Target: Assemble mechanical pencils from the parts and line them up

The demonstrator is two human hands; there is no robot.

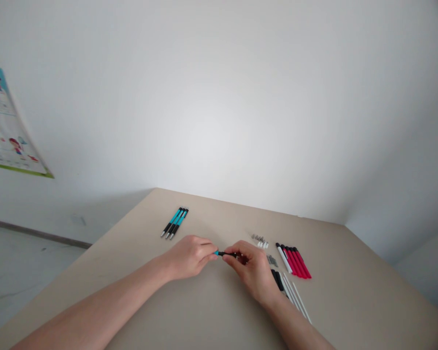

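A pale wall (pixel 219 97) fills the upper frame, with the table (pixel 190 311) below. At lower centre, the left hand (pixel 193 255) and right hand (pixel 253 272) come close, fingertips pinching. Red barrels (pixel 298 262) lie lower right, blue pens (pixel 175 223) left of centre, white rods (pixel 295 296) beside the right wrist. Between the hands is a pen (pixel 223 253), left fingers on blue, right on black. It should be light, stiff, perhaps slippery on blue; the black part probably grips best.
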